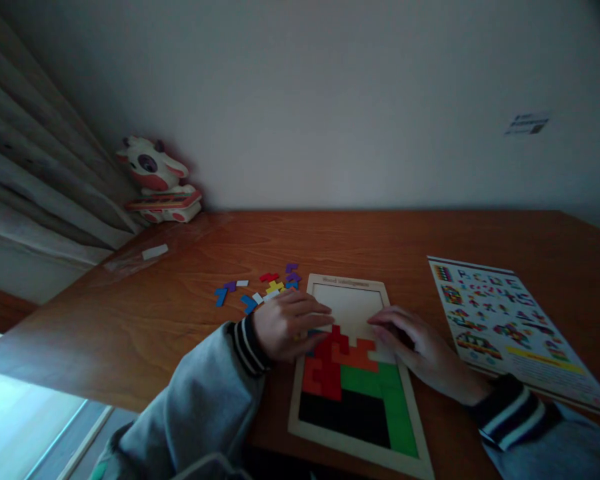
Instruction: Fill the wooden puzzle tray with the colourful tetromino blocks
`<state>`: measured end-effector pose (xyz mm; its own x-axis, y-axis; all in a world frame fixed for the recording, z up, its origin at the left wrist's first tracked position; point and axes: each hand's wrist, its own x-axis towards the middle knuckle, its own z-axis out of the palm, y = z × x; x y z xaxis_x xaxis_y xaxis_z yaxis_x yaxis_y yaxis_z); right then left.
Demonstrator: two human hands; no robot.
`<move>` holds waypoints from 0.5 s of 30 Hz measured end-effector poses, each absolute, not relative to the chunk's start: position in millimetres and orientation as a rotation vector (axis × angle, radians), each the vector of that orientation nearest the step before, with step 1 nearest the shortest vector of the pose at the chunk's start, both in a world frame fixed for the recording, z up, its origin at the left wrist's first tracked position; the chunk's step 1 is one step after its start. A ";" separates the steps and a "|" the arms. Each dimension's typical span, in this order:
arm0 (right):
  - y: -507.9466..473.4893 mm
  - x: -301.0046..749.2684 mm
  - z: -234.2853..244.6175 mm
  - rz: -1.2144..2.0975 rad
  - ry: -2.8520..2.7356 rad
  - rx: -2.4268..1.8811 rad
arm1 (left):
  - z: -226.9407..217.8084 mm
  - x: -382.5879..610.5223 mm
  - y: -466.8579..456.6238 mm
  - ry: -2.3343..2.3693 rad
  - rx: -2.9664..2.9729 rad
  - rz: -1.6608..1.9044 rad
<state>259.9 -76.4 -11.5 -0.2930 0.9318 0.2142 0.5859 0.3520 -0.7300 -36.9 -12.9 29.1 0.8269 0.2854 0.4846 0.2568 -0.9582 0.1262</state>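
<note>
A wooden puzzle board (pixel 347 283) with a pale frame lies before me. Black pieces (pixel 343 415), green pieces (pixel 397 403), red pieces (pixel 330 373) and orange pieces (pixel 364 357) fill its near part, while its far part shows bare. My left hand (pixel 293 323) reaches over the left rim, thumb apart from the stretched fingers. Between them a bit of blue piece (pixel 319 332) shows beside the red ones; the hand hides the rest. At the right rim is my right hand (pixel 417 347), its fingers bent and thumb apart, fingertips over the bare part, with no piece visible in it.
Several loose puzzle pieces (pixel 275 286) lie left of the board. A printed pattern sheet (pixel 510 320) lies to the right. A toy cow with a keyboard (pixel 163 180) stands at the back left by the curtain (pixel 35 147). The wooden table (pixel 220 243) meets the wall.
</note>
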 end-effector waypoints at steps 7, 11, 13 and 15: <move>-75.3 265.7 -18.6 0.601 -1.794 -1.375 | 14.9 -90.7 35.4 0.673 2.892 0.626; -73.7 266.9 -20.5 0.588 -1.744 -1.408 | 0.9 -100.0 39.2 0.590 2.836 0.546; -73.6 266.9 -20.5 0.593 -1.746 -1.416 | -2.4 -101.6 37.8 0.599 2.825 0.545; -73.8 266.9 -20.3 0.594 -1.748 -1.411 | -3.3 -101.9 36.2 0.639 2.821 0.558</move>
<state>266.9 -73.8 -20.3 -0.0625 0.9558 0.2871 0.5825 0.2686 -0.7672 -101.9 36.2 -3.3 0.8357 0.4484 0.3170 0.3748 -0.8877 0.2675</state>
